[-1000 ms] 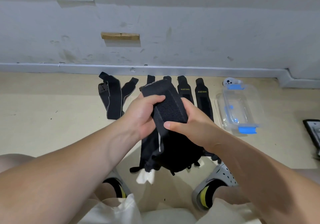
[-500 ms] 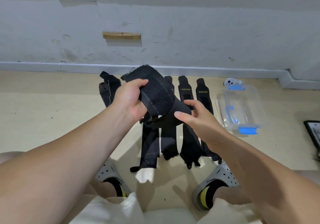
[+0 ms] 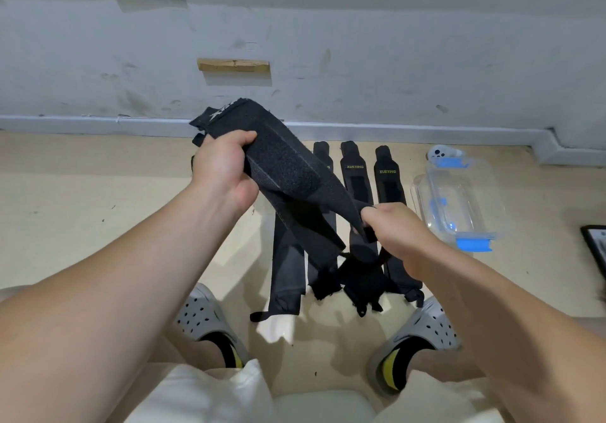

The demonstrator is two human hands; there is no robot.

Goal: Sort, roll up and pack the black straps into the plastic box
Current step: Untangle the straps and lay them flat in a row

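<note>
Strap (image 3: pixel 288 173) ends in left hand (image 3: pixel 223 170), right hand (image 3: pixel 398 231) (box (image 3: pixel 475 173) apart)

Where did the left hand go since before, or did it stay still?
Yes. The left hand moved left and farther away, toward the wall; it is now under the wooden block, not right of it.

Two black straps (image 3: pixel 356 180) on the floor each read "XUEYING".
</note>
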